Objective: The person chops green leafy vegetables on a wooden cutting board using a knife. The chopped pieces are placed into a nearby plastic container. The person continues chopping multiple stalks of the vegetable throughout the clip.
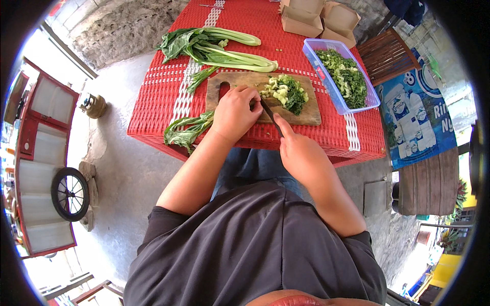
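Observation:
My left hand is closed over a bunch of leafy greens on the wooden cutting board. The bunch's leaves trail out left past my wrist, over the table's near edge; its stalks are hidden under my fingers. In my right hand is a knife, its dark blade slanting down to the board right beside my left fingers. A pile of chopped greens lies on the board to the right of the blade. Farther right, a clear plastic container with a bluish rim holds more chopped greens.
Whole leafy greens with pale stalks lie beyond the board on the red woven table. Open brown cardboard boxes stand at the far right. A wooden chair is close to the table's right side.

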Demonstrator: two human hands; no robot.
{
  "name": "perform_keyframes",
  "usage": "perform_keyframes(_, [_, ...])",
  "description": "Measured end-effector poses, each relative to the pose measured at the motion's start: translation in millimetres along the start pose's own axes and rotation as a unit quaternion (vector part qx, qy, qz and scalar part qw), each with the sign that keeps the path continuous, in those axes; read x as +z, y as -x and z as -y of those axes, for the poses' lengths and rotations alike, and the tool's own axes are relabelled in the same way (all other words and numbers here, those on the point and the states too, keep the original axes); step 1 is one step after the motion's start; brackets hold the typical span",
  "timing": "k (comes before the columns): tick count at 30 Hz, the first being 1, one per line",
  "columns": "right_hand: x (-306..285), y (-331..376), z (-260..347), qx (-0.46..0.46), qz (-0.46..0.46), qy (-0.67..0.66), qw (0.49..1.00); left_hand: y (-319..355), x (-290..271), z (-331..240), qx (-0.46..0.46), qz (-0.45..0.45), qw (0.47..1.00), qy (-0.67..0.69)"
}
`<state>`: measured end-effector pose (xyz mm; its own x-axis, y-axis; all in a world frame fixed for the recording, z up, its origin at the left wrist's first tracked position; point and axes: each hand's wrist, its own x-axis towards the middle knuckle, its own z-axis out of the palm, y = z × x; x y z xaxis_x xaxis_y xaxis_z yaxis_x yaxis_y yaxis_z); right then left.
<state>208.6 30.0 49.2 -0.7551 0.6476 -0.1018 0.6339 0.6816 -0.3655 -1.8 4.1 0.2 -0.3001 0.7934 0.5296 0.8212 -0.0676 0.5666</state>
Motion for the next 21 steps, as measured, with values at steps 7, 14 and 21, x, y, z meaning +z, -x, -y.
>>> perform_keyframes(7, [-18.8, 33.6, 0.2, 0.039, 0.038, -0.014, 0.998, 0.9, -2.4, -4.7, -0.012, -0.017, 1.0, -0.002])
perform_keyframes(14, [-17.5, 26.3, 2.1, 0.027, 0.017, -0.037, 0.999, 0.6, -1.5, -2.4, -0.018, 0.001, 1.0, -0.006])
perform_keyframes(21, [-11.7, 28.2, 3.5, 0.02, 0.006, -0.05, 0.999, 2.0, -0.5, 1.2, -0.016, -0.001, 1.0, -0.007])
